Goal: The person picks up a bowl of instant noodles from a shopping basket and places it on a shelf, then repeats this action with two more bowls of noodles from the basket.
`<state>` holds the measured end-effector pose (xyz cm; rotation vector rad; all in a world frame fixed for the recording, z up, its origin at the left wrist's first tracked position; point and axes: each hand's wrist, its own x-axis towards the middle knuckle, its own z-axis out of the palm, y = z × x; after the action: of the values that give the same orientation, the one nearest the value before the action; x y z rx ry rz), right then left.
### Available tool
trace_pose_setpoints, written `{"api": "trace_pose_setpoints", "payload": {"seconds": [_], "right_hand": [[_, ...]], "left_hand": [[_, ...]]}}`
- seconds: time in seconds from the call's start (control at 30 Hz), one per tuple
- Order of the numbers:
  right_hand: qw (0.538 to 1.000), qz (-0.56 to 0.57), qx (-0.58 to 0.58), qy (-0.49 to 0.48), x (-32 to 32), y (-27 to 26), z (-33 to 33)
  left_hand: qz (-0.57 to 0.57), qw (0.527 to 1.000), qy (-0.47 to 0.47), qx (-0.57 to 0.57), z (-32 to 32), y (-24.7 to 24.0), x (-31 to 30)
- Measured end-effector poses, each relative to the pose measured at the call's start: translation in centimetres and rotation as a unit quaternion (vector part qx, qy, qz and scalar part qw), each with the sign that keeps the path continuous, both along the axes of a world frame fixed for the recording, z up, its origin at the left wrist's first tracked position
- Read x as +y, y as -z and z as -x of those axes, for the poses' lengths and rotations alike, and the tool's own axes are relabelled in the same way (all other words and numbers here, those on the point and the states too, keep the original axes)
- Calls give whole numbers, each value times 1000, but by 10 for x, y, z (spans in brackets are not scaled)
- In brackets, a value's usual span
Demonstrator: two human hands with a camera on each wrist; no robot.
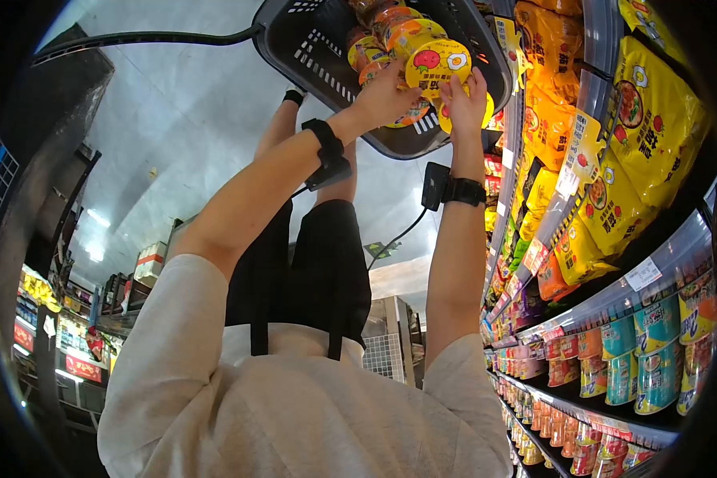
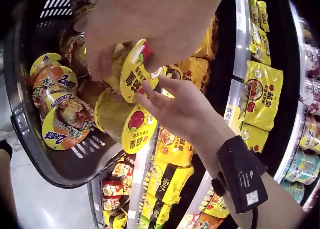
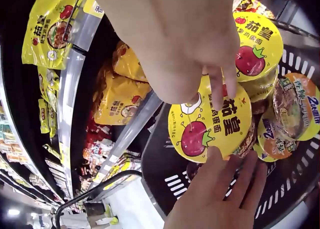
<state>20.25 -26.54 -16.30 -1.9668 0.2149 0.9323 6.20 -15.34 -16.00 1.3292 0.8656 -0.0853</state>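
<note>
In the head view, my left hand (image 1: 384,102) holds a cup of instant noodles (image 1: 438,65) with a yellow lid showing a tomato and an egg, tilted over the basket. Its thumb lies at the lid's rim in the right wrist view. My right hand (image 1: 465,103) is across the cup; its extended fingertips touch the lid (image 3: 215,121). Beneath that hand, a second yellow-lidded cup (image 2: 140,129) leans in the basket. Several more noodle cups (image 2: 65,119), some with orange lids marked 2, fill the basket behind them.
The dark slotted basket (image 1: 311,60), with a long black handle (image 1: 151,38), sits against the shelving. Shelves on the right carry yellow noodle packets (image 1: 657,119) and, lower, teal cups (image 1: 657,358). Grey floor (image 1: 175,119) extends to the left.
</note>
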Motion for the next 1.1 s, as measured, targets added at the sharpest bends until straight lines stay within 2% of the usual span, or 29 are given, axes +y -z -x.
{"api": "trace_pose_setpoints", "payload": {"seconds": [0.07,0.2,0.27,0.37,0.53,0.63,0.77,0.93,1.0,1.07,1.1], "right_hand": [[1000,-3,4,-15,-3,11,-6],[999,18,25,-11,-8,20,-15],[999,12,35,-8,-5,13,-17],[1000,-9,27,3,-1,-2,-12],[1000,23,10,-10,13,-41,1],[998,27,-16,-48,9,-55,11],[999,26,-15,-19,7,-80,28],[999,23,-39,-29,-4,-121,41],[997,5,-28,-76,-14,-137,37],[999,-21,-23,-44,-14,-160,37],[998,-6,-15,-68,-16,-171,36]], "left_hand": [[37,998,-45,-11,3,5,-5],[31,998,-43,-26,3,0,-3],[73,997,-7,-8,5,-8,4],[64,997,-37,9,10,-25,12],[35,997,-72,20,25,-36,12],[12,997,-74,34,33,-47,18],[-16,996,-88,29,41,-61,22],[-73,992,-105,6,46,-91,38],[-36,996,-79,-18,45,-96,49],[-25,998,-65,-7,37,-129,60],[-20,998,-59,-6,34,-140,62]]}}
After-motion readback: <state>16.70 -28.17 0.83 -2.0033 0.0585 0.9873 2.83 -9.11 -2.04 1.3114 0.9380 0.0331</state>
